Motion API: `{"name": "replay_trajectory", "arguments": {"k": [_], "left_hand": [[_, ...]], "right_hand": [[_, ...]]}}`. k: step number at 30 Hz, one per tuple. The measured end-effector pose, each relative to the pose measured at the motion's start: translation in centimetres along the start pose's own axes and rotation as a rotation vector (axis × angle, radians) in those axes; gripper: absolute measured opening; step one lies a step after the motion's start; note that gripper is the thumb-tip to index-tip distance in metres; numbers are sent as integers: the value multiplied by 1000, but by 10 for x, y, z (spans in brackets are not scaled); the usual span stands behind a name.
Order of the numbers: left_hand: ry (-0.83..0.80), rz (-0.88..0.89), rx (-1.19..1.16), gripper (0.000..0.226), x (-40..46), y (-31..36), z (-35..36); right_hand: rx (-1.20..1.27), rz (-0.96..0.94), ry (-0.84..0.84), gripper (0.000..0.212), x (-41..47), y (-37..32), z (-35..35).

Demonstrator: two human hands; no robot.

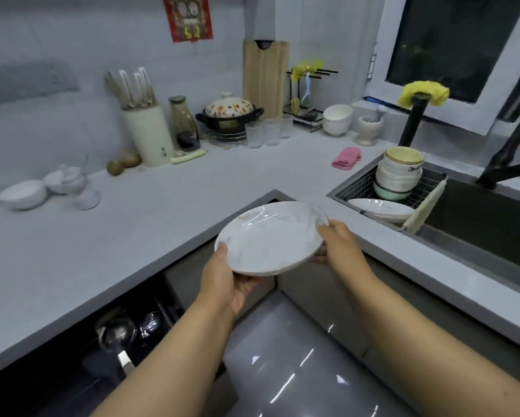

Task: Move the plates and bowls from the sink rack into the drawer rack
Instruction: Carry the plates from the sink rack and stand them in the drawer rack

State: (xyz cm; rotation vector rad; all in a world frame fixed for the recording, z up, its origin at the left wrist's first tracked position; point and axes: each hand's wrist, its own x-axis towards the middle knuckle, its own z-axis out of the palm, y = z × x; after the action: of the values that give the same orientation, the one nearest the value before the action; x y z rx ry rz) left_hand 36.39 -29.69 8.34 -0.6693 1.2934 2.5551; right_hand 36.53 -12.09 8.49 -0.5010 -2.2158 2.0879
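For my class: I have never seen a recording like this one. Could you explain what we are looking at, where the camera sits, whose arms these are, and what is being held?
There is no machine here. A person wears a wide-angle camera on the head, so the single picture looks forward and down along their own arms.

The left hand and the right hand hold one white plate by opposite edges, in the air in front of the counter corner.

To the right, a wire sink rack holds a stack of bowls and another plate. Below the countertop on the left, a dark open drawer shows some shiny items, too dim to name.

At the back of the counter stand a knife block, a lidded pot, glasses and a pink cloth.
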Motion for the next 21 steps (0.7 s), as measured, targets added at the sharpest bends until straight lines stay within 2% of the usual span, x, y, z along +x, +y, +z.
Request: {"name": "replay_trajectory", "arguments": {"k": [3,8,11,16,21], "left_hand": [[83,64,-25,30,-9,18,-44],[190,101,-66,32,-31,48,-126],[266,86,-22,28,-45,65,-187],[392,39,188,17,-78,90,-306],[658,17,406,18,-111,109,-441]], "right_hand": [[188,53,-135,18,-15,-3,47],[286,144,-322,31,-49,-5,124],[259,160,-374,32,-76,-1,176],[158,196,-436,23,-129,14,268],[-1,261,-529,16,-184,45,362]]}}
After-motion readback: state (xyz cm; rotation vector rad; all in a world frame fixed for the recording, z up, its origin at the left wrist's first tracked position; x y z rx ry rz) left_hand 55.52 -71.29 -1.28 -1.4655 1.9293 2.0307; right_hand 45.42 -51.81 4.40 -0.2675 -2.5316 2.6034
